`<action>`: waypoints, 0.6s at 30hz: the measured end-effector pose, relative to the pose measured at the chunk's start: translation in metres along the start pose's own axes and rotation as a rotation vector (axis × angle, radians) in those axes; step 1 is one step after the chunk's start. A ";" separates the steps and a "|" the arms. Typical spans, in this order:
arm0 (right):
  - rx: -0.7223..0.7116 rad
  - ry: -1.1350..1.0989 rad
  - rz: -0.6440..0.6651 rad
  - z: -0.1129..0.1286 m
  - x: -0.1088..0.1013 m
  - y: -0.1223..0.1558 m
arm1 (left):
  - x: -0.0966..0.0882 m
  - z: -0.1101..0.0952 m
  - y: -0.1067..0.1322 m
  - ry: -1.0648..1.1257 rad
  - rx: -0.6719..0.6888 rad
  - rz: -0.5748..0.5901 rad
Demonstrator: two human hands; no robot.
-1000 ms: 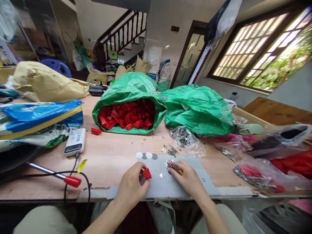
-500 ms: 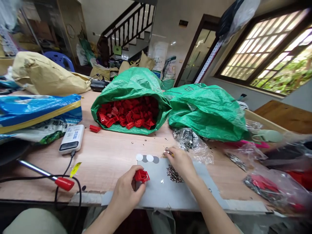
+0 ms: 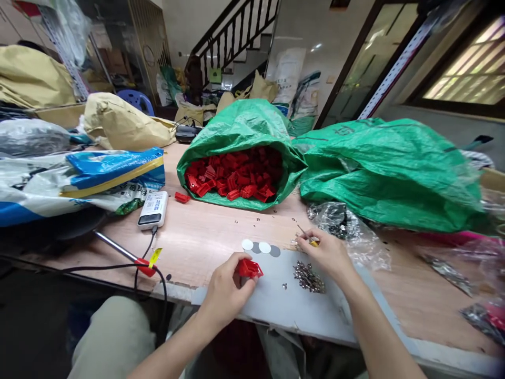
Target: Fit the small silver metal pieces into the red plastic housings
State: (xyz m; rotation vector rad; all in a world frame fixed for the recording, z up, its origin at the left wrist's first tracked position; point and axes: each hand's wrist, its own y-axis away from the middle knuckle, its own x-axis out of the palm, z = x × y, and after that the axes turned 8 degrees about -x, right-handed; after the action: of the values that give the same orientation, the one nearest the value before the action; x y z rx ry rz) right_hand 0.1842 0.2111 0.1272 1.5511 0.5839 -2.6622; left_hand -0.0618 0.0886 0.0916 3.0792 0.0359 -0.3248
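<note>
Between the thumb and fingers of my left hand is a red plastic part with an open, frame-like end, held over the near left of the grey mat. My right hand is closed on a thin metal tool with a yellow handle; its exact kind is unclear. The tool's tip is near tiny pieces at the mat's far edge. Just below that hand lies a pile of small shiny metal pieces. One loose metal piece rests between the pile and my left hand.
A green sack lies open, full of red parts. Another green sack and a clear bag of dark pieces lie right. Left are a power bank, its black cable and a red-handled metal rod.
The view has turned left, so the scene sits further right. Both hands keep their grips, and my right hand stays by the mat's far edge with the tool.
</note>
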 end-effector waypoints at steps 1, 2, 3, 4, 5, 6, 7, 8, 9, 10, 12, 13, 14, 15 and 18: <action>0.031 0.005 -0.025 0.002 -0.001 0.002 | 0.000 0.000 -0.001 0.018 0.002 0.006; 0.053 0.000 -0.042 0.006 -0.002 0.005 | 0.000 0.000 -0.002 0.037 0.005 0.014; 0.069 -0.014 -0.054 0.009 -0.002 0.007 | 0.001 0.000 -0.003 0.053 0.005 0.021; 0.078 -0.036 -0.064 0.013 -0.002 0.010 | 0.001 0.000 -0.003 0.062 0.005 0.025; 0.082 -0.064 -0.071 0.018 -0.001 0.014 | 0.001 0.001 -0.004 0.066 0.007 0.024; 0.077 -0.103 -0.076 0.022 0.000 0.017 | 0.001 0.002 -0.004 0.065 0.010 0.021; 0.064 -0.148 -0.078 0.025 0.002 0.021 | 0.001 0.003 -0.005 0.065 0.015 0.016; 0.043 -0.193 -0.077 0.029 0.005 0.024 | 0.002 0.004 -0.005 0.069 0.018 0.012; 0.019 -0.231 -0.076 0.031 0.008 0.027 | 0.002 0.005 -0.005 0.081 0.018 0.007; -0.002 -0.265 -0.065 0.033 0.010 0.030 | 0.002 0.007 -0.005 0.098 0.015 0.002; -0.012 -0.324 -0.014 0.037 0.015 0.036 | 0.003 0.008 -0.006 0.121 0.004 -0.008; -0.001 -0.351 0.018 0.039 0.017 0.038 | 0.003 0.008 -0.006 0.124 0.004 -0.009; 0.013 -0.382 0.050 0.040 0.019 0.041 | 0.004 0.008 -0.006 0.121 0.005 -0.005; 0.028 -0.410 0.075 0.042 0.020 0.044 | 0.004 0.008 -0.005 0.114 0.009 0.003; 0.057 -0.449 0.087 0.051 0.022 0.053 | 0.004 0.007 -0.005 0.085 0.016 0.017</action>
State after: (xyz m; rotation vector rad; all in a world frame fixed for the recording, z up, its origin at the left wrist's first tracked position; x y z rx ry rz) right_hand 0.1403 0.1494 0.1147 0.9072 0.4081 -2.8392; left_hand -0.0599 0.0935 0.0836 3.1056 0.0108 -0.1938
